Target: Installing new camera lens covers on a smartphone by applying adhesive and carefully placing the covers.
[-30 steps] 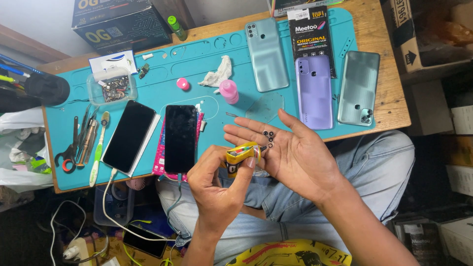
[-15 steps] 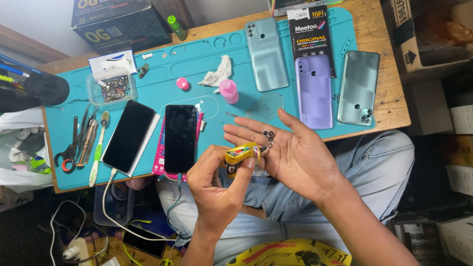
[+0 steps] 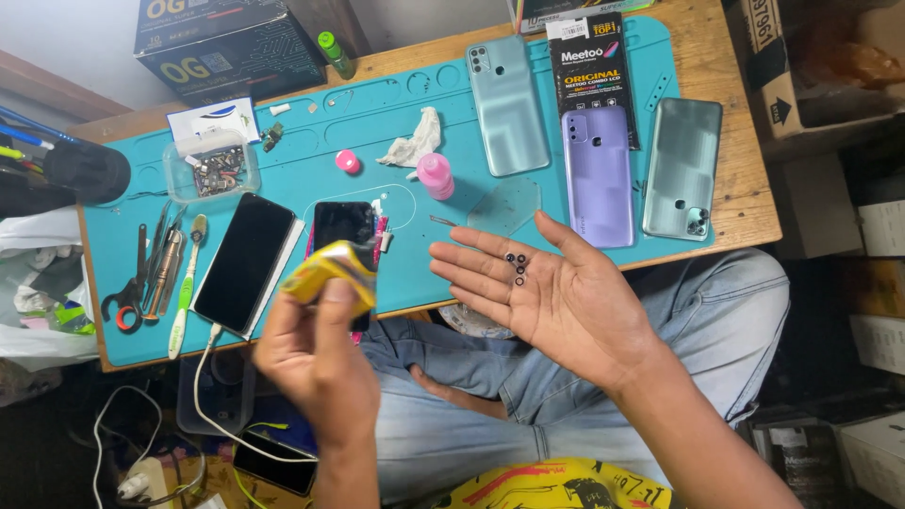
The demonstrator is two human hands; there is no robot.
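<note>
The clear plastic box (image 3: 209, 170) at ten o'clock on the teal mat (image 3: 396, 123) holds small dark parts. The left hand (image 3: 316, 363) pinches a yellow packet (image 3: 332, 273) between thumb and fingers, in front of a black phone (image 3: 344, 236). The right hand (image 3: 556, 297) lies palm up, fingers spread, with small black rings (image 3: 516, 267) on them. At twelve o'clock sits a pink bottle (image 3: 436, 175), with three phone backs at one o'clock.

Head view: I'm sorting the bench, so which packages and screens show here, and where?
Yellow packet: small, crumpled, in the left hand.
Black flat package: mat's far edge, orange print.
Dark box: far left corner.
Two dark-screened phones: near left, side by side.
Right hand: open, holding small black rings.
</note>
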